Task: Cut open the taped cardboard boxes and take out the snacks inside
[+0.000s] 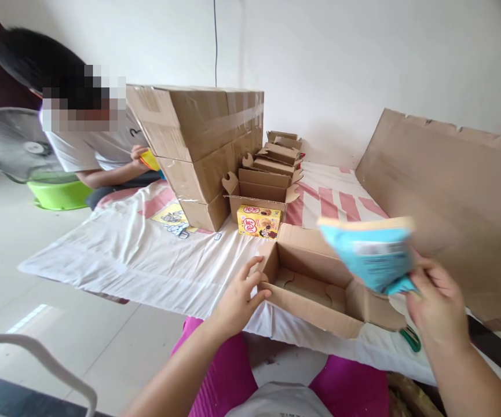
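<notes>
An open cardboard box (pixel 315 310) lies in front of me on the cloth, and nothing shows inside it. My left hand (pixel 248 289) grips its left end wall, thumb and fingers on either side of the edge. At the right, my right hand (pixel 436 295) pinches the lower corner of a blue snack bag (pixel 372 255) with a cream top edge. The bag is held tilted above the box's right part and is slightly blurred. Just behind the open box stands a yellow printed snack box (pixel 259 222).
Sealed cartons (pixel 202 124) are stacked at the back left, beside a row of open small boxes (pixel 261 185). A large cardboard sheet (pixel 445 202) leans at right. Another person (pixel 102 156) sits at left near a fan (pixel 11 145). Green scissor-like handle (pixel 410 340) lies by the box.
</notes>
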The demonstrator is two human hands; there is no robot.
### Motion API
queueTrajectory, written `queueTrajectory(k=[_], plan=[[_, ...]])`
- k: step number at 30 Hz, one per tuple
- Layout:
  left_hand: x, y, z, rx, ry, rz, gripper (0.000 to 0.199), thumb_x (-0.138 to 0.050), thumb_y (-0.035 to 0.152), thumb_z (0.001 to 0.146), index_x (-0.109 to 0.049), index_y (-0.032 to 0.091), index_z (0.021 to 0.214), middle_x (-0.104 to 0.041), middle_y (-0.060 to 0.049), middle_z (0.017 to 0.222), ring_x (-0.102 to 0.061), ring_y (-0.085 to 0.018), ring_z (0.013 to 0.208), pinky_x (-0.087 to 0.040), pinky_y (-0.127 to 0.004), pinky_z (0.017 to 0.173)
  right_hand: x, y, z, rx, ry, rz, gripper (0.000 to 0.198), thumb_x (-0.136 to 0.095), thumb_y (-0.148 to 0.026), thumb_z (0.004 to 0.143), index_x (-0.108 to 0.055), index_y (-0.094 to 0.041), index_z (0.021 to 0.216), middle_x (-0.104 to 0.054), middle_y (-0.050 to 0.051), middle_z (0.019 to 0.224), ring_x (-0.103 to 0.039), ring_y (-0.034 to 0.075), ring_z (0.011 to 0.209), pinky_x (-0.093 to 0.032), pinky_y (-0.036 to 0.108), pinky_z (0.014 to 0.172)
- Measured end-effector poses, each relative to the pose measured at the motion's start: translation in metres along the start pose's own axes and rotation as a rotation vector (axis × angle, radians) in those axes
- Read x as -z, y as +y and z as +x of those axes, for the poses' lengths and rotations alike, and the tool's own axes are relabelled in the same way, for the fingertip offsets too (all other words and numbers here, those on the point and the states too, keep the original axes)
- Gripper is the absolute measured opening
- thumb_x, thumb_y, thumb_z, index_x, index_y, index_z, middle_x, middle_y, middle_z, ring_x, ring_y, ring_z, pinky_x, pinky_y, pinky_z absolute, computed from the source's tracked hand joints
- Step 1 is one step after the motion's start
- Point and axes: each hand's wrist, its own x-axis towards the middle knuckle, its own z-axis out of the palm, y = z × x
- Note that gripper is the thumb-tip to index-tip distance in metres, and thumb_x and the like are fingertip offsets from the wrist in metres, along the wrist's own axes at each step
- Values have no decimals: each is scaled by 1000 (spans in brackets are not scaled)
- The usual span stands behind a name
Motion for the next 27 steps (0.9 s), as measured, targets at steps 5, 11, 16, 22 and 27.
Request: queueTrajectory(k=[5, 11, 16, 22, 27], plan=[[44, -46, 3, 22, 259, 142, 19, -50, 36, 92, -61, 19, 92, -43, -13, 143, -53, -28, 124, -46, -46, 103, 18, -6, 1, 38, 274, 189, 26, -82, -37, 65, -64, -21, 74, -66, -2, 78, -61, 14, 72, -53, 31, 76], [57, -75, 4, 220, 637, 341, 35, -55, 32, 87, -55, 21, 121, -38, -15, 147, -41, -35, 135, -38, -55, 107, 43, 50, -33, -122, 64, -186, 28, -74, -47, 75, -68, -21, 83, -69, 1, 76, -64, 15, 69, -52, 24, 63], [-3, -40, -7, -132, 984, 433, 36, -65, 18, 81, -53, 19, 115, -51, -15, 122, -48, -31, 120, -39, -54, 103, 24, 95, -76, -56, -320, -457, 30, -57, -48, 87, -71, -21, 87, -74, 8, 91, -69, 23, 87, -56, 30, 77], [-71, -13, -22, -385, 15, 67, 42, -61, 36, 89, -48, 22, 127, -50, -15, 131, -50, -27, 121, -48, -43, 97, 29, 113, -95, 64, -486, -474, 32, -58, -45, 87, -64, -21, 108, -68, 12, 115, -64, 26, 111, -53, 36, 94], [-84, -21, -19, -246, -468, -98, 93, -66, 74, 67, -42, 26, 143, -46, -17, 143, -47, -35, 130, -39, -49, 109, 63, 121, -102, 37, -771, -665, 104, -83, -48, 61, -33, -22, 149, -38, 19, 152, -39, 39, 138, -39, 54, 110]])
